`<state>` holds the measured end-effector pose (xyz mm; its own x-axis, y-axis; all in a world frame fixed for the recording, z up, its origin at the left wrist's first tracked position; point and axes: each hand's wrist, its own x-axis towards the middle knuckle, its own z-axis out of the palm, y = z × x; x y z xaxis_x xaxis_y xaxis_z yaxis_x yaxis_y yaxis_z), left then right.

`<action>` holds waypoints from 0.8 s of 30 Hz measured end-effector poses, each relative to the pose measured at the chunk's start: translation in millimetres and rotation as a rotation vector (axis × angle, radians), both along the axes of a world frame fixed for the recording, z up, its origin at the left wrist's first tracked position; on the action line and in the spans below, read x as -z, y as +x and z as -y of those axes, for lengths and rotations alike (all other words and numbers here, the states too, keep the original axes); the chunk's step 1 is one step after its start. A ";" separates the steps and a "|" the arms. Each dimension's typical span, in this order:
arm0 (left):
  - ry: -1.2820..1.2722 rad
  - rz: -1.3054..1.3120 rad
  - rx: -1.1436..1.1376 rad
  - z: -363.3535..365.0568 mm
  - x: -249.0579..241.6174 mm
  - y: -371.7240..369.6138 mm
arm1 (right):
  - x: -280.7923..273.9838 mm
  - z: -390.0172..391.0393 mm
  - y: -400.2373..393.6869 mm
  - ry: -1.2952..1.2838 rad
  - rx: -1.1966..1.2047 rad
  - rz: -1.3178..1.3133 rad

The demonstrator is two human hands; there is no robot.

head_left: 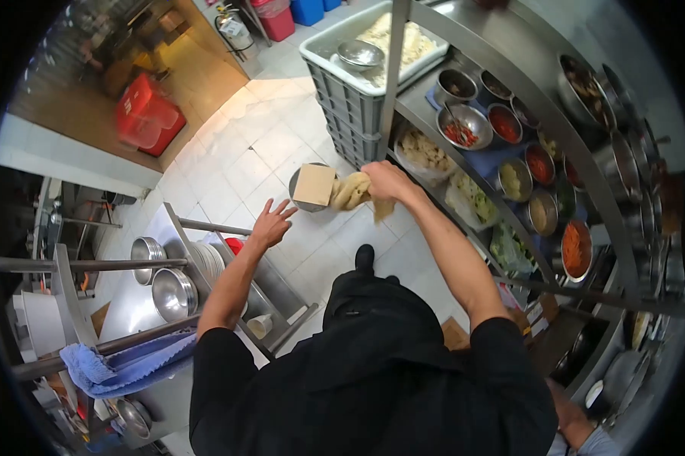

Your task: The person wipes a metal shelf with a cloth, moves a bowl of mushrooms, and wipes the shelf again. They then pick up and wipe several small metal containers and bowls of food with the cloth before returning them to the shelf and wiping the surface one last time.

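Note:
My right hand point(389, 182) is closed round a bunched yellowish cloth point(352, 191), whose loose end hangs below my fingers. The cloth reaches to the edge of a round grey metal vessel point(300, 199); any handle under it is hidden. A square tan board or block point(314, 185) covers most of the vessel's top. Just to the left and nearer to me, my left hand point(272, 223) has its fingers spread and holds nothing. It is apart from the vessel.
On the right, a steel shelf holds bowls of chopped ingredients, among them shredded carrot point(576, 249). Stacked grey crates point(342, 114) stand ahead. At left are steel bowls point(174, 294), stacked plates point(208, 261) and a blue towel point(122, 365). Another person's arm point(572, 418) shows lower right.

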<state>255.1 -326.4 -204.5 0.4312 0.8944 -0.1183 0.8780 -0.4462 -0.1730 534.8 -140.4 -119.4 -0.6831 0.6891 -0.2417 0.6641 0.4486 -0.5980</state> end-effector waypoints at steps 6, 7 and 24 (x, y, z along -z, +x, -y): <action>-0.034 0.647 -0.344 -40.3 -3.6 99.7 | 0.2 -15.5 42.6 -0.203 -0.256 0.341; 0.059 0.791 -0.310 -53.0 -11.3 122.4 | -17.4 -11.8 53.5 -0.165 -0.282 0.368; -0.602 2.109 0.005 -132.1 -157.8 343.5 | -29.7 95.1 197.1 0.021 0.460 -0.726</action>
